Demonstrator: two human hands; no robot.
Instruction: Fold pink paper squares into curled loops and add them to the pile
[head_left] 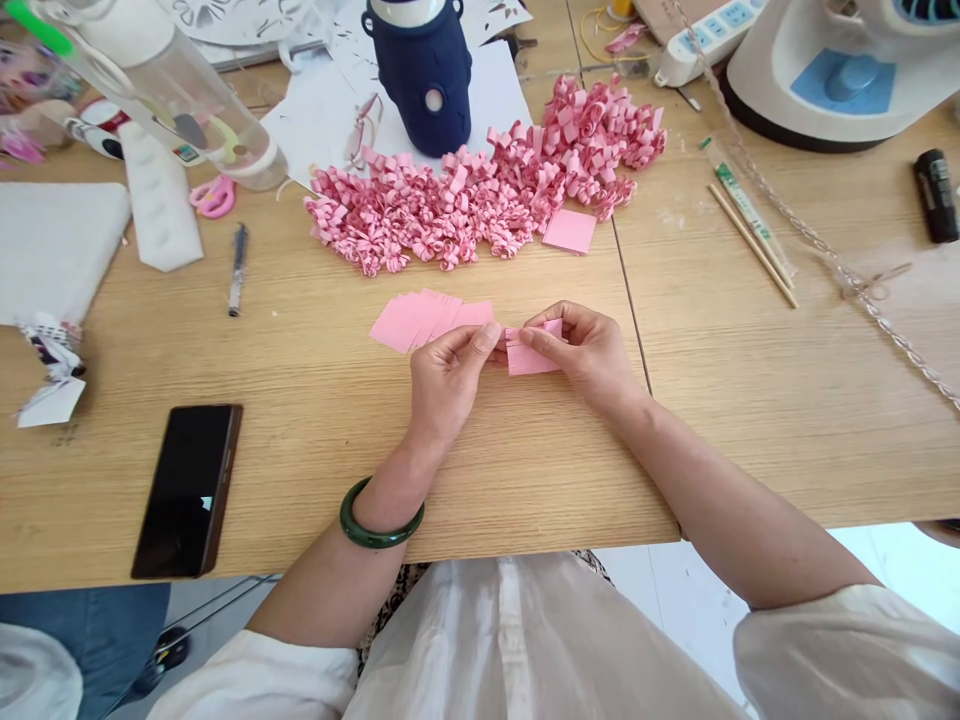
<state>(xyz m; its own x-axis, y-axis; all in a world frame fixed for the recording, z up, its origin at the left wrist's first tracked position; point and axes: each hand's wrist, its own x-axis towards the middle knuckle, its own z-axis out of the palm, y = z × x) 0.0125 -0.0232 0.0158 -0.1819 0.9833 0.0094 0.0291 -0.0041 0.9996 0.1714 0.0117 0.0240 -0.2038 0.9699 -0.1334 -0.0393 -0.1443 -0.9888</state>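
A small pink paper piece point(529, 357) with slits cut along its left side is held over the table. My right hand point(589, 350) pinches it between thumb and fingers. My left hand point(454, 370), closed with thumb against fingertips, is at the paper's slit left edge; what exactly sits in the pinch is too small to make out. Just behind lies a fanned row of pink paper squares point(416, 318), some with fringed edges. Farther back a long heap of curled pink paper flowers point(450, 205) stretches across the table, with a stack of pink squares point(570, 231) at its right front.
A dark phone point(187, 490) lies at the left front, a pen point(238, 270) and pink scissors point(214, 197) beyond it. A navy bottle point(424, 80) and a clear bottle point(195, 100) stand behind. Thin sticks point(754, 245), a twisted cord point(817, 255) and a fan base point(832, 80) are at right.
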